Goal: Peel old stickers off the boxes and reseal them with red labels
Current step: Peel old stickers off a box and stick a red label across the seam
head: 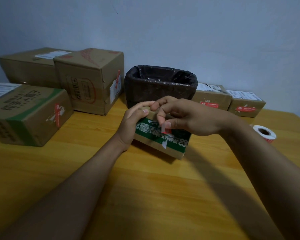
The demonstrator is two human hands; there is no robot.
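green-banded brown box, red sticker, yellow table

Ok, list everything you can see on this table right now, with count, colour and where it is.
held box: one, brown with green band, table centre
red sticker: one, partly lifted off held box
large boxes: three, brown, rear left
small boxes: two, brown with red labels, rear right
bin: one, black liner, behind held box
label roll: one, white and red, right edge
table: one, yellow wood
left hand: grips held box
right hand: pinches red sticker
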